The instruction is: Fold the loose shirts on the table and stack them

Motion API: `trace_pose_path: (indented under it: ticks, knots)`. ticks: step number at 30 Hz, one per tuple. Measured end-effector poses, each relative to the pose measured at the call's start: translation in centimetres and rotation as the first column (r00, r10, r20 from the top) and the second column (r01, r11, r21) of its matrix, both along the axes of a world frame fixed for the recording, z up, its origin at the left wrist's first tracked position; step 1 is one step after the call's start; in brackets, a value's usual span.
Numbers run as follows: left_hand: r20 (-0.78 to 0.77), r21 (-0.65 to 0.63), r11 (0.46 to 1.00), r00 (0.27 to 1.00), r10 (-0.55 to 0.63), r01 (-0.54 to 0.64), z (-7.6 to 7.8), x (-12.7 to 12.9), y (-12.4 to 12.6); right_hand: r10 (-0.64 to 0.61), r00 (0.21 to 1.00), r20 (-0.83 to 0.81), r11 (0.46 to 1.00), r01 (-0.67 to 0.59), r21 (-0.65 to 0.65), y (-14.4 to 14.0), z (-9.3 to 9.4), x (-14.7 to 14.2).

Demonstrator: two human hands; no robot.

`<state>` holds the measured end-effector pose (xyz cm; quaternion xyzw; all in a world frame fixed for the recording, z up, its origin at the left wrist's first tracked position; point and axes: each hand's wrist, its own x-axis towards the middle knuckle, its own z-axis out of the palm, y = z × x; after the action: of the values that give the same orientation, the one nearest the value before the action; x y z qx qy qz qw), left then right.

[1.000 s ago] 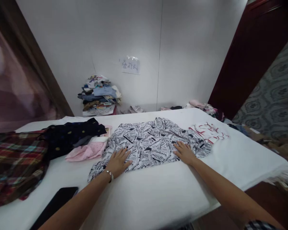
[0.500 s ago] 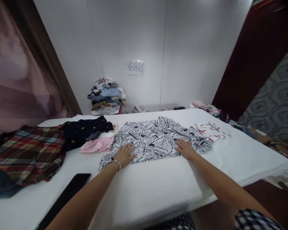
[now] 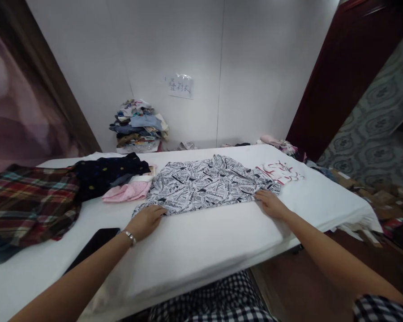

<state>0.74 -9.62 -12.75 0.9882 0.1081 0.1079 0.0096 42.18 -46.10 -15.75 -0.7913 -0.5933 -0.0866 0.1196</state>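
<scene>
A black-and-white newspaper-print shirt (image 3: 201, 185) lies spread on the white-covered table (image 3: 201, 250). My left hand (image 3: 148, 222), a bracelet at its wrist, has its fingers closed on the shirt's near left edge. At the near right edge, my right hand (image 3: 272, 205) also has bent fingers closed on the fabric. The fingertips of both hands are partly hidden. Just left of the shirt is a folded pink garment (image 3: 126, 192); a white garment with red marks (image 3: 280, 172) touches its right side.
Plaid (image 3: 30, 201) and dark navy clothes (image 3: 104, 174) lie at the left, near a black flat object (image 3: 94, 246) partly under my left forearm. A clothes stack (image 3: 139, 125) stands against the wall below a paper sign (image 3: 180, 86). More clothes (image 3: 278, 144) lie at the back right.
Both hands have moved outward from lying flat on the shirt to its near corners, and their fingers have closed on the edge. The camera view has shifted slightly.
</scene>
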Motion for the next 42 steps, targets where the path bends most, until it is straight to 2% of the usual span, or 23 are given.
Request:
trace_pose_path:
  ticks: [5, 9, 12, 14, 19, 24, 28, 32, 36, 42]
  knots:
    - [-0.071, 0.103, 0.991, 0.993, 0.096, -0.089, -0.1, 1.3, 0.2, -0.106, 0.979, 0.172, 0.992, 0.116, -0.049, 0.9, 0.9, 0.8]
    - [-0.071, 0.167, 0.972, 0.981, 0.181, -0.167, 0.2, 1.9, -0.7, -0.195, 0.950, 0.242, 0.980, 0.195, 0.024, 1.4, 1.4, 0.7]
    - [-0.086, 0.170, 0.963, 0.970, 0.228, -0.211, 0.4, 2.0, -1.0, -0.272, 0.930, 0.249, 0.962, 0.260, 0.082, 1.7, 1.6, 0.8]
    - [-0.114, 0.160, 0.961, 0.963, 0.244, -0.224, 0.4, 2.0, -1.0, -0.296, 0.929, 0.222, 0.955, 0.289, 0.065, 2.0, 1.7, 1.1]
    - [-0.190, 0.167, 0.954, 0.942, 0.278, -0.248, 0.7, 2.8, -1.2, -0.272, 0.961, 0.039, 0.952, 0.275, -0.135, 2.6, 1.3, 2.6]
    - [-0.236, 0.240, 0.939, 0.923, 0.303, -0.247, 1.1, 4.5, -0.9, -0.320, 0.948, -0.004, 0.944, 0.318, -0.091, 2.5, 0.6, 3.3]
    - [-0.301, 0.263, 0.935, 0.900, 0.316, -0.240, 1.3, 5.4, -0.6, -0.348, 0.937, -0.023, 0.932, 0.344, -0.116, 2.0, 1.0, 3.3]
    - [-0.390, 0.294, 0.935, 0.868, 0.308, -0.199, 1.4, 5.0, -1.0, -0.308, 0.949, -0.071, 0.947, 0.298, -0.117, 0.7, 1.8, 3.1]
    - [-0.392, 0.291, 0.942, 0.877, 0.278, -0.169, 1.6, 4.0, -1.9, -0.266, 0.960, -0.089, 0.958, 0.253, -0.132, -0.3, 2.0, 3.0]
    - [-0.428, 0.291, 0.940, 0.855, 0.294, -0.177, 2.2, 3.5, -2.7, -0.292, 0.955, -0.056, 0.946, 0.280, -0.166, -0.9, 2.0, 2.8]
